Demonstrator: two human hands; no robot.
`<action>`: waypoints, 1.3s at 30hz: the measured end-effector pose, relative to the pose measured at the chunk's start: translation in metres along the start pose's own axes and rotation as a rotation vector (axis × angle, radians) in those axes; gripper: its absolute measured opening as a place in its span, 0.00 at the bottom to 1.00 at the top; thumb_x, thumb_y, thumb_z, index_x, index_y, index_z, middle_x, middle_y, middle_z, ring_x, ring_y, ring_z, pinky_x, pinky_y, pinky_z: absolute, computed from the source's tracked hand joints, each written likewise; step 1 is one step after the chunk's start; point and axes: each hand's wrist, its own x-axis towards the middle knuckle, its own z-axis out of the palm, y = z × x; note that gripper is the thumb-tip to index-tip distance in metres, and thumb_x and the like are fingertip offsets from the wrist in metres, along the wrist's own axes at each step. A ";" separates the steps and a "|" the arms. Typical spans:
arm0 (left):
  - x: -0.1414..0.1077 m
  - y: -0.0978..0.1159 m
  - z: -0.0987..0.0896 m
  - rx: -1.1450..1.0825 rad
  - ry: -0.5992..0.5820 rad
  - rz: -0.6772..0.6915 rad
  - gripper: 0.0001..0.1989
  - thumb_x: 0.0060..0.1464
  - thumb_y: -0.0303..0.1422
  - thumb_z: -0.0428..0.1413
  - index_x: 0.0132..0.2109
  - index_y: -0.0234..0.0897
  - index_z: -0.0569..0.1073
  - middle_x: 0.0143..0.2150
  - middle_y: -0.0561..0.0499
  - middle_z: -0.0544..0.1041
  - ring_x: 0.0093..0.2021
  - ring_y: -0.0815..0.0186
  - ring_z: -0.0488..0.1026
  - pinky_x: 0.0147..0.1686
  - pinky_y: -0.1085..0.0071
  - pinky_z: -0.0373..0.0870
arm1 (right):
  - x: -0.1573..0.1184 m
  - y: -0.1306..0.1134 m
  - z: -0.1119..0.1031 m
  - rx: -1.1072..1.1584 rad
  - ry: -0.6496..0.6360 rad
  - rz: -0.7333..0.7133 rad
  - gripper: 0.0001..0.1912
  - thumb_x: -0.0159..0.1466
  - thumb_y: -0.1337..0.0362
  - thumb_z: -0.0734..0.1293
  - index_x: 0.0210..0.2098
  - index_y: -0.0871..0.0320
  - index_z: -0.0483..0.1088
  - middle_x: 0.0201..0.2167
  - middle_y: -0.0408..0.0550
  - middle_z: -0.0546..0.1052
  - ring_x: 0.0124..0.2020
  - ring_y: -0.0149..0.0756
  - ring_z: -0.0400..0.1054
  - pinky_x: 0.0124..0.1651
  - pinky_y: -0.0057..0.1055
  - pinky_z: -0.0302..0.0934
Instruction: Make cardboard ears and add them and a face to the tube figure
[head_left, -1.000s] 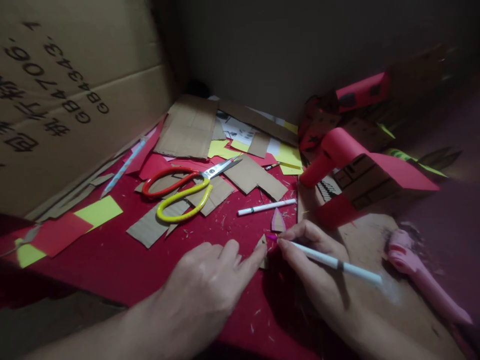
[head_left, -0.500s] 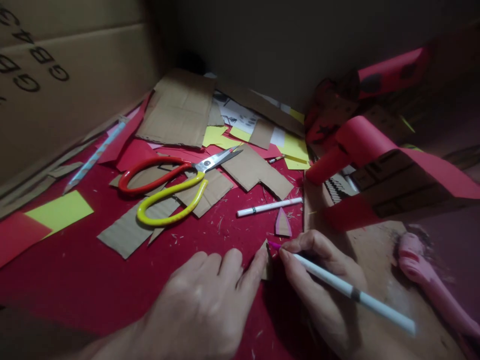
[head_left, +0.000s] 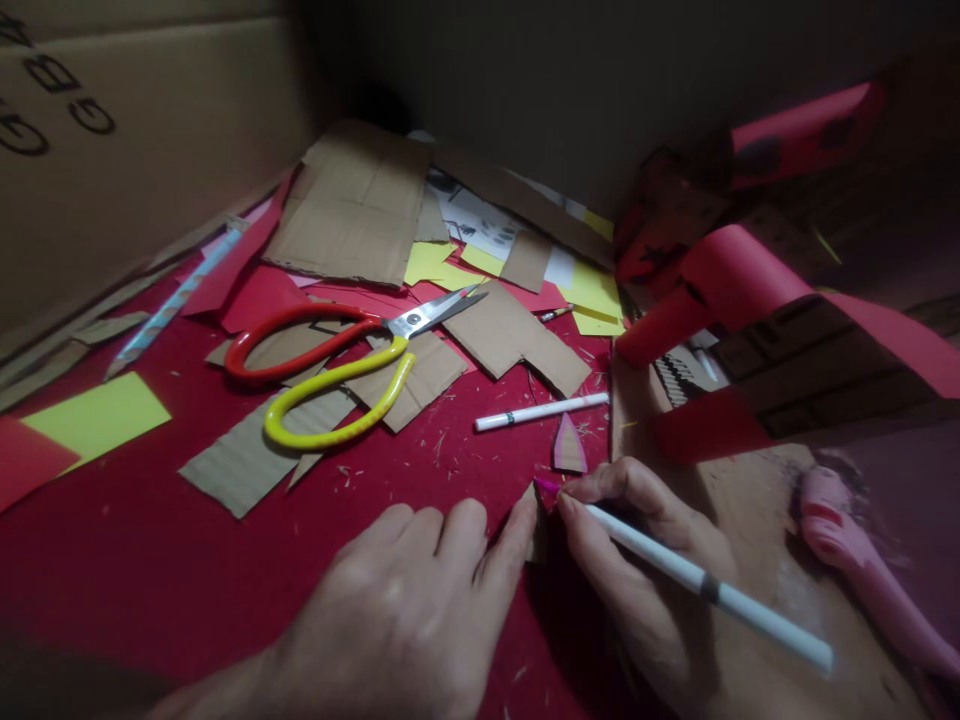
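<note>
A small pointed piece of cardboard (head_left: pixel 537 538) lies on the dark red surface, pressed down under the stretched index finger of my left hand (head_left: pixel 409 590). The other fingers of that hand are curled, and much of the piece is hidden beneath it. Pinched in my right hand (head_left: pixel 645 560) is a white marker (head_left: pixel 697 580) with a magenta tip, which touches or nearly touches the piece's right edge. Just beyond lies a similar cardboard piece with a pink border (head_left: pixel 569 446). A white cap-like tube or second pen (head_left: pixel 541 413) rests behind it.
Scissors (head_left: pixel 409 322) with red and yellow handles lie half open on cardboard scraps (head_left: pixel 517 335). Yellow paper (head_left: pixel 97 425) and a striped pencil (head_left: pixel 176 300) are at left. A red paper-and-cardboard model (head_left: pixel 739 275) and a pink tool (head_left: pixel 862 560) stand at right; a large carton (head_left: pixel 172 150) walls the left.
Both hands and the marker keep nearly the same place. The view has shifted slightly, so the scissors and left-side scraps appear a little farther left.
</note>
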 end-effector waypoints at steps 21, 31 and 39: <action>0.004 -0.003 -0.013 -0.018 -0.188 0.050 0.25 0.60 0.20 0.41 0.64 0.25 0.63 0.30 0.47 0.73 0.27 0.60 0.72 0.24 0.64 0.65 | 0.003 0.006 -0.003 0.013 -0.072 -0.063 0.08 0.57 0.63 0.68 0.22 0.54 0.68 0.14 0.36 0.68 0.15 0.25 0.58 0.17 0.20 0.53; 0.000 -0.002 -0.004 -0.023 -0.109 0.032 0.24 0.60 0.21 0.42 0.62 0.26 0.64 0.28 0.49 0.70 0.26 0.62 0.70 0.24 0.65 0.63 | 0.004 0.006 -0.002 -0.004 -0.068 -0.069 0.10 0.57 0.63 0.68 0.20 0.54 0.67 0.13 0.37 0.66 0.15 0.26 0.58 0.17 0.21 0.53; 0.000 -0.003 -0.004 -0.011 -0.051 0.035 0.24 0.59 0.21 0.40 0.60 0.26 0.67 0.28 0.49 0.71 0.24 0.63 0.69 0.23 0.65 0.62 | 0.004 0.006 -0.004 -0.017 -0.093 -0.090 0.09 0.57 0.63 0.67 0.21 0.54 0.67 0.13 0.37 0.67 0.15 0.26 0.58 0.17 0.21 0.54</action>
